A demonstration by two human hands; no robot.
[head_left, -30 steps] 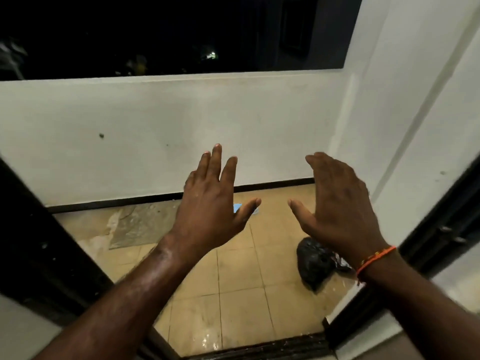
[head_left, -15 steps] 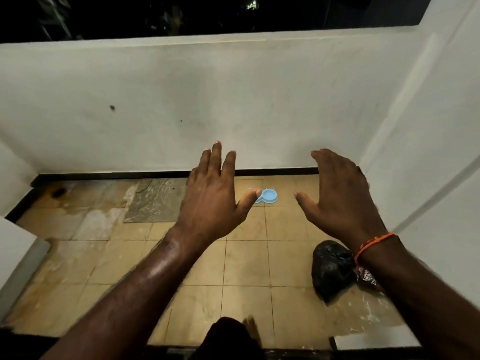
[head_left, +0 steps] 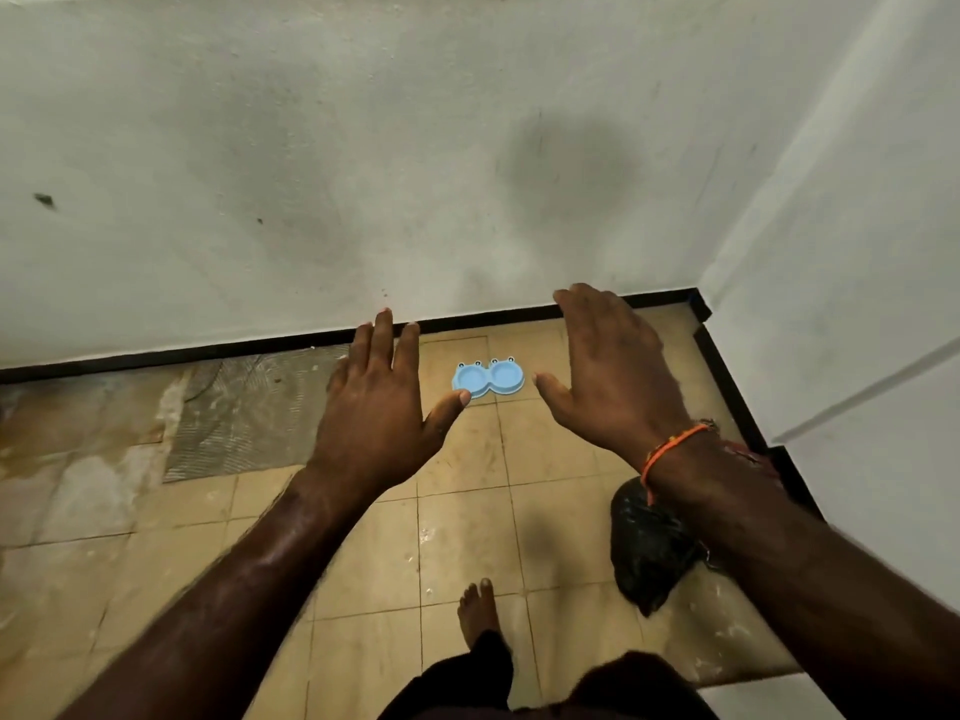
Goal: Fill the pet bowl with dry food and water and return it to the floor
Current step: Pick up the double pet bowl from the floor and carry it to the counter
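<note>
A light blue double pet bowl (head_left: 488,378) with two round wells lies on the tan tiled floor, close to the white wall's black skirting. Both wells look empty. My left hand (head_left: 376,407) is held out in the air with fingers spread, its thumb tip overlapping the bowl's left edge in the view. My right hand (head_left: 608,381), with an orange thread at the wrist, hovers to the right of the bowl, palm down and fingers apart. Neither hand holds anything, and both are well above the floor.
A black plastic bag (head_left: 649,548) sits on the floor at the right, partly behind my right forearm. My bare foot (head_left: 478,610) stands on the tiles below the bowl. A grey patched area (head_left: 249,407) covers the floor at left. White walls close the back and right.
The view has moved forward through the doorway and tilted down. The bowl now shows fully between my hands, and my foot has stepped onto the tiles. Both hands stay spread.
</note>
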